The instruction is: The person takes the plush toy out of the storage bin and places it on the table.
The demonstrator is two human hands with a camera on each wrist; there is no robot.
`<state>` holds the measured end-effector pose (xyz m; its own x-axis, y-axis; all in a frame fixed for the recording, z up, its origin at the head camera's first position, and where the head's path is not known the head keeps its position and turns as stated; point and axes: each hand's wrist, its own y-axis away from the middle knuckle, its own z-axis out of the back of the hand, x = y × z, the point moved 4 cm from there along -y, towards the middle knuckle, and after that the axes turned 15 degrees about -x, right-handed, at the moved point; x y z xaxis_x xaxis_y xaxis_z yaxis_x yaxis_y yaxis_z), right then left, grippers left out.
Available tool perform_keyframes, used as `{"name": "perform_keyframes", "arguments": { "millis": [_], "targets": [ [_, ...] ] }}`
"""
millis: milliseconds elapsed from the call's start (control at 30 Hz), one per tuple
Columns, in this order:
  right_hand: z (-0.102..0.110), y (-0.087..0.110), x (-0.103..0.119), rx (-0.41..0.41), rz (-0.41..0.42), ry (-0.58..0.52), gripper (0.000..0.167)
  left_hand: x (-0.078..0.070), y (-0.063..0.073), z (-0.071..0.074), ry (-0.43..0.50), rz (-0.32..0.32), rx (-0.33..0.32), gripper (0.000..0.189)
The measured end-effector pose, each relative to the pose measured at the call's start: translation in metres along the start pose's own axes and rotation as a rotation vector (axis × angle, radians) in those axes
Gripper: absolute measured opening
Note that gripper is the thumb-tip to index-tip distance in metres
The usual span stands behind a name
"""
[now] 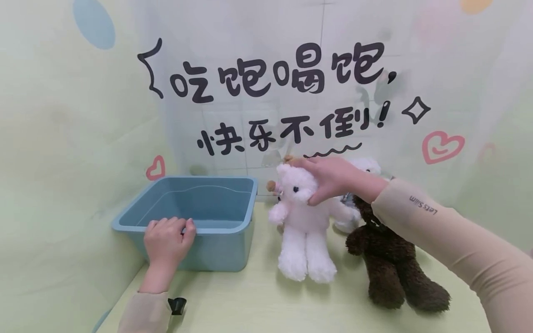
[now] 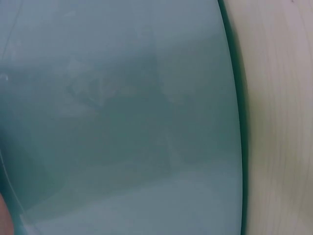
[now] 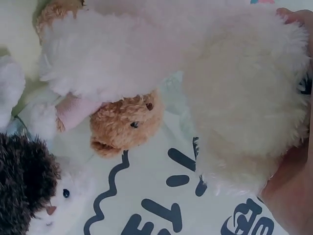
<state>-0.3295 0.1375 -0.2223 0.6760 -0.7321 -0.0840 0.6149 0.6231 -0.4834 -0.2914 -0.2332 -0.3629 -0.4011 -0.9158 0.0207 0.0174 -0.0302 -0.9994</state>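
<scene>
A white plush bear [image 1: 306,226] with pale pink tones stands upright on the table, its feet at or near the surface. My right hand [image 1: 335,178] grips its head from the side and top; the right wrist view shows the fluffy head [image 3: 244,98] against the palm and thumb. At the left, a blue plastic bin [image 1: 222,252] stands on the table. My left hand [image 1: 168,240] holds its near rim with curled fingers. The bin's outer wall [image 2: 122,122] fills most of the left wrist view.
A dark brown plush [image 1: 391,263] sits at the right, partly behind my right forearm. Behind the white bear are a tan plush [image 3: 127,122] in pink and another white-faced plush [image 1: 366,165]. A printed backdrop [image 1: 266,125] closes off the rear. A small black object [image 1: 177,305] is at my left cuff.
</scene>
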Motion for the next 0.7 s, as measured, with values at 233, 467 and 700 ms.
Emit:
{"name": "perform_keyframes", "arguments": {
  "millis": [233,467,700],
  "targets": [
    [-0.019,0.009,-0.001,0.063,-0.023,-0.035,0.1,0.0,0.001,-0.001,0.013,0.007,-0.003,0.047],
    [-0.037,0.018,-0.004,0.114,-0.084,-0.046,0.097,-0.001,0.0,0.001,0.005,0.008,-0.003,0.047],
    [-0.059,0.026,-0.01,0.134,-0.091,-0.109,0.101,-0.003,-0.002,0.002,-0.007,0.008,0.004,0.048]
  ]
}}
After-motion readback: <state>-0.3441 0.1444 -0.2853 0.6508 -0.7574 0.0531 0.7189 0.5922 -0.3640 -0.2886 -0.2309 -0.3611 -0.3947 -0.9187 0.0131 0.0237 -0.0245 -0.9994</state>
